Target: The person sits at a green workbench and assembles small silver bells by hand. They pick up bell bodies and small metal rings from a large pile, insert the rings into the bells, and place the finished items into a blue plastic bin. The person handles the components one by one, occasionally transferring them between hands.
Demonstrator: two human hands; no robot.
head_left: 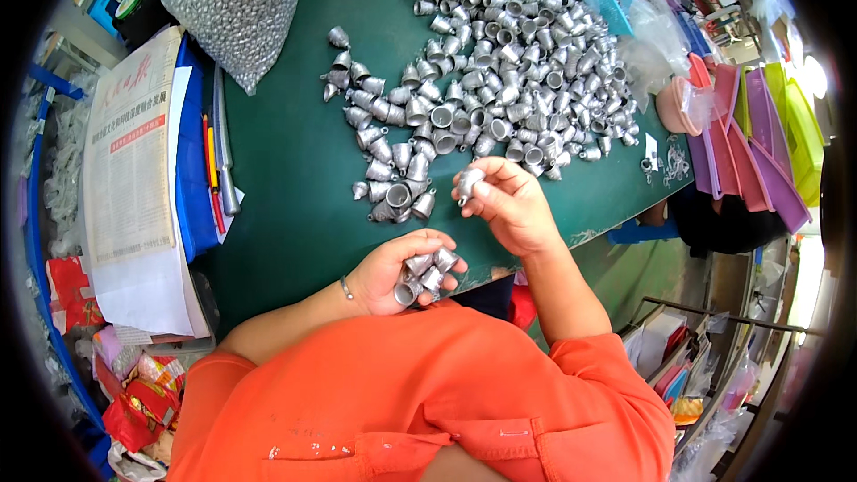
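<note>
The left hand (393, 272) lay palm up near the table's near edge, fingers curled loosely around a cluster of small silver bell-shaped caps (424, 272). Just to its right and slightly farther, the right hand (504, 201) pinched a single silver cap (468, 184) between thumb and fingertips. Beyond both hands, a large heap of loose caps (500, 62) spread over the green table (286, 161).

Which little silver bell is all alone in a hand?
The silver bell-shaped cap pinched in the right hand; the left hand cradles several, and the rest lie on the table.
</note>
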